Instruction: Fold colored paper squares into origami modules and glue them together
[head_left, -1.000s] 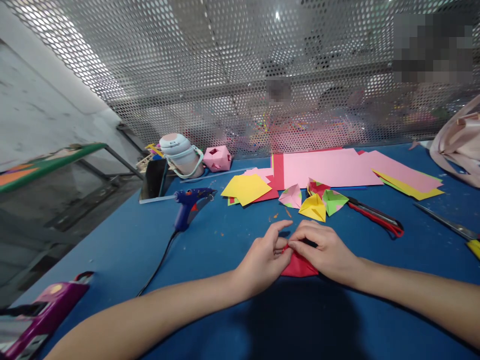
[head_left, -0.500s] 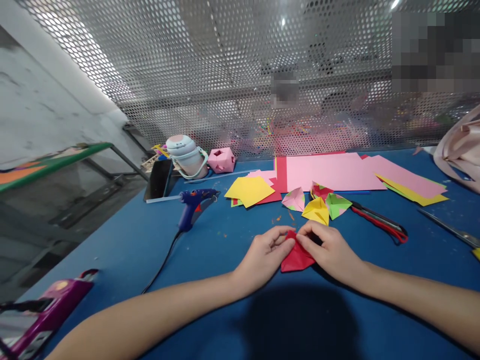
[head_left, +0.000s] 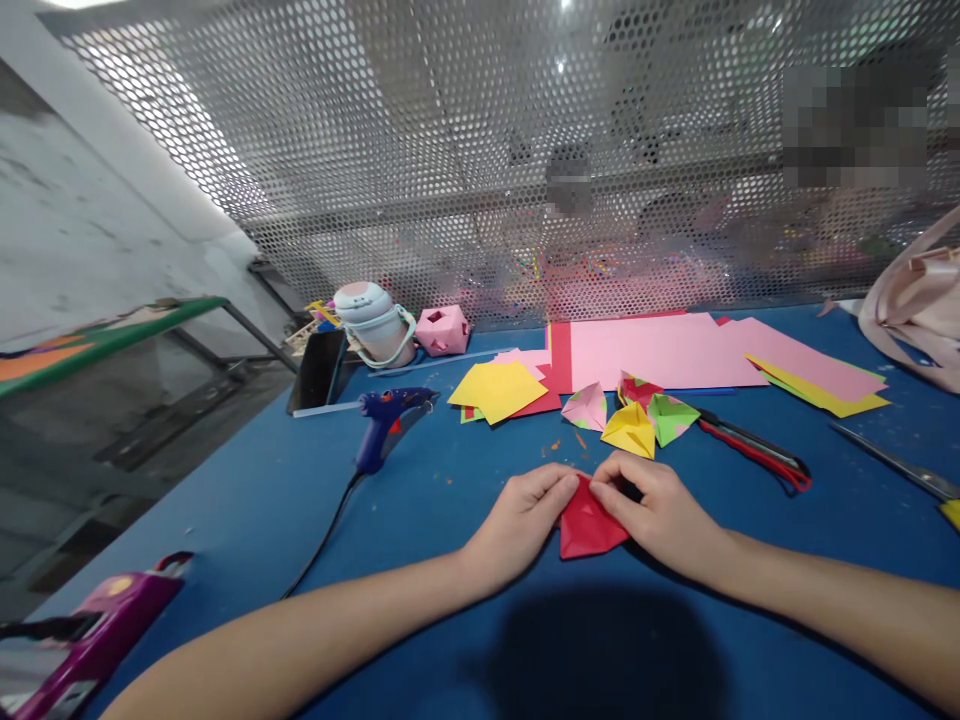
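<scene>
A folded red paper piece (head_left: pixel 589 527) lies on the blue table (head_left: pixel 420 560) between my hands. My left hand (head_left: pixel 525 515) presses its left edge with curled fingers. My right hand (head_left: pixel 656 510) pinches the paper's top corner, fingers closed on it. Just beyond the hands sit folded paper shapes: a pink one (head_left: pixel 586 406), a yellow one (head_left: pixel 630 428) and a green one (head_left: pixel 670 416).
A blue glue gun (head_left: pixel 382 425) with a black cord lies at left. Red-handled scissors (head_left: pixel 757 452) lie at right. Yellow squares (head_left: pixel 499 388) and pink sheets (head_left: pixel 660 350) lie behind. A pale bottle (head_left: pixel 373 322), a pink paper cube (head_left: pixel 442 330), a purple tool (head_left: pixel 105 630) and a perforated metal screen (head_left: pixel 480 150) surround the space.
Both hands have stayed on the red paper; the fingers have shifted along its top edge and more of the folded red piece shows flat between them.
</scene>
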